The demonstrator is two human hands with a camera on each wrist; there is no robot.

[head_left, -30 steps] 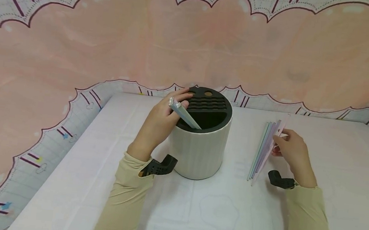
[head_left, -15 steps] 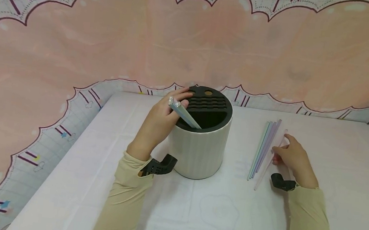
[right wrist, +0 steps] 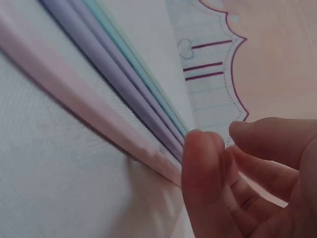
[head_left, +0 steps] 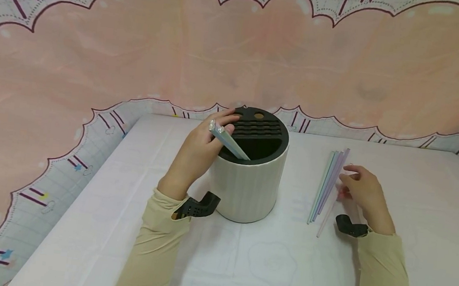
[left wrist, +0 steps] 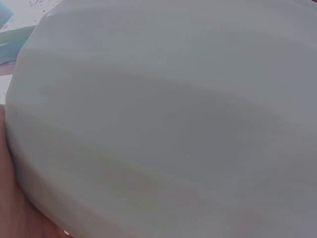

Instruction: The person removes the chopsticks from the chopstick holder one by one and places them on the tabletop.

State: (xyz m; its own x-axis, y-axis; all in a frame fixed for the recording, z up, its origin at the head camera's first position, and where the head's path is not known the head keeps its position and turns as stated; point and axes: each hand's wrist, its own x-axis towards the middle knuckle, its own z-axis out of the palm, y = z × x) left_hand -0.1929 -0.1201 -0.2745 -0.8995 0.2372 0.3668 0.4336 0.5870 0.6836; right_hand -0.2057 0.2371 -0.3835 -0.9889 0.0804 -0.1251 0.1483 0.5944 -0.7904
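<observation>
A round cream knife block (head_left: 246,190) with a slotted black top (head_left: 258,126) stands upright on the table. My left hand (head_left: 201,147) grips its far left rim, fingers and thumb over the edge. In the left wrist view, the pale ribbed wall (left wrist: 163,114) fills the picture. Two light blue sticks with glittery ends (head_left: 229,142) lean out of the wide opening beside my left thumb. My right hand (head_left: 363,191) is over a pale pink straw-like stick (right wrist: 94,104), with thumb and index apart; its far end is hidden. Beside it lie purple (head_left: 333,182) and green-blue sticks (head_left: 321,186).
A white cloth (head_left: 283,272) covers the table. Behind it hangs a peach backdrop (head_left: 222,57) with a scalloped white border. Black wrist cameras (head_left: 351,226) sit on both of my wrists.
My right hand drew the pink stick slightly right and nearer, away from the purple ones. Its fingers then shifted slightly left while the stick stayed. My left hand has not moved.
</observation>
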